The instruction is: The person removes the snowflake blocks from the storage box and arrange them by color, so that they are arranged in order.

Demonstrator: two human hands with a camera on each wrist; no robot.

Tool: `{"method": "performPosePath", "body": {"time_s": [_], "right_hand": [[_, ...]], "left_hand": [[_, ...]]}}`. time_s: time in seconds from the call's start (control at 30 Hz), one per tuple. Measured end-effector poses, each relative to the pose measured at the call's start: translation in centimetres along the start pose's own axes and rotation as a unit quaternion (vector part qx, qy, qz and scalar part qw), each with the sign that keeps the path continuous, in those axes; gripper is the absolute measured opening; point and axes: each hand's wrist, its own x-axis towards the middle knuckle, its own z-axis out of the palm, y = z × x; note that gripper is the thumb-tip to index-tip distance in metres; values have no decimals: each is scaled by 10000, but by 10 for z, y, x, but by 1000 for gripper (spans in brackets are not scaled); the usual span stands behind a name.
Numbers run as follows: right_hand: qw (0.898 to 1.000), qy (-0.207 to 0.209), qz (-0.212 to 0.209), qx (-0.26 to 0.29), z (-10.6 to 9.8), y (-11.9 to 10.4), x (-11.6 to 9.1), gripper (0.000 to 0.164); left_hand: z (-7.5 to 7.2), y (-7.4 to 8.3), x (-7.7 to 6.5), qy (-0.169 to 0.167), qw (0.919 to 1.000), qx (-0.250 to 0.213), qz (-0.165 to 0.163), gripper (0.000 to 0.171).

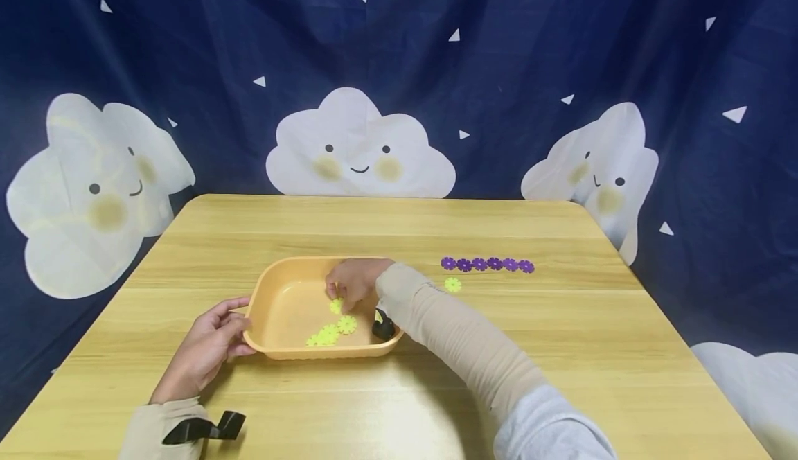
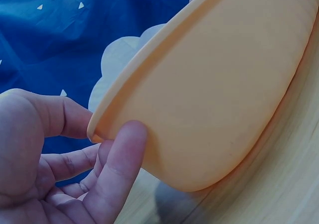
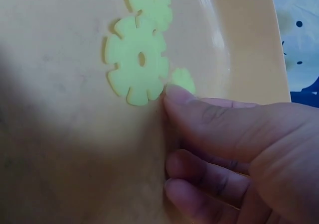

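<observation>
My left hand [image 1: 208,342] grips the left end of a light-orange plastic basin [image 1: 271,294], fingers at its rim and outer wall [image 2: 189,99]. Inside the basin, my right hand [image 1: 355,281] pinches a yellow flower-shaped disc [image 1: 337,305] at its fingertips; the thumb hides part of that disc [image 3: 183,79] in the right wrist view. Several more yellow notched discs [image 1: 328,335] lie on the basin floor, some overlapping. The nearest, a slotted disc [image 3: 139,59] with a centre hole, is just beside my right thumb.
On the wooden table [image 1: 530,363], a row of several purple flower discs [image 1: 488,264] lies right of the basin. One yellow disc [image 1: 452,285] sits in front of the row's left end. Behind the table hangs a blue curtain [image 1: 399,51] with clouds.
</observation>
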Motion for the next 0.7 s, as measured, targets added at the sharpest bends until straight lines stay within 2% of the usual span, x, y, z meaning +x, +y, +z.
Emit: {"method": "performPosePath", "body": {"time_s": [0.3,0.43,0.57,0.7], "right_hand": [[9999,34,96,-126,0,-1,-3,26],[9998,19,32,205,-1,1,-4,25],[9967,46,166,793,-3,3,-4,25],[9943,96,189,1043,-6,4,-6,25]], "left_hand": [[1,-1,0,14,10000,30,-12,50],[1,-1,0,21,10000,47,-25,49],[1,0,0,-1,9999,100,-11,51],[1,1,0,19,10000,59,-20,50]]}}
